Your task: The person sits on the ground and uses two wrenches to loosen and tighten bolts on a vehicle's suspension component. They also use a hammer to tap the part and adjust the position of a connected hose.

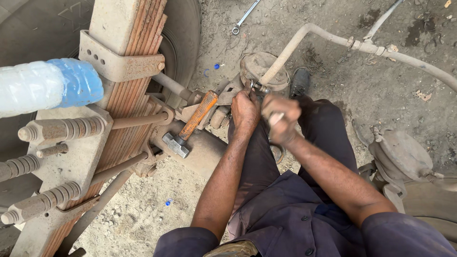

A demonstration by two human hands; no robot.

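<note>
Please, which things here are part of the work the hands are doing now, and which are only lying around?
In use:
- left hand and right hand, both at the round dusty chamber
- small metal tool in the right hand
- grey hose joined at the chamber

Lying about:
- orange-handled hammer resting on the axle
- spanner on the ground
- plastic bottle
- second chamber

rusty leaf spring pack [127,95] with threaded u-bolts [43,197] at left. clear plastic bottle [45,85] lies on top. orange-handled hammer [190,126] rests on the axle. spanner [245,16] on the dirt, dusty hose [404,57] beyond.
</note>
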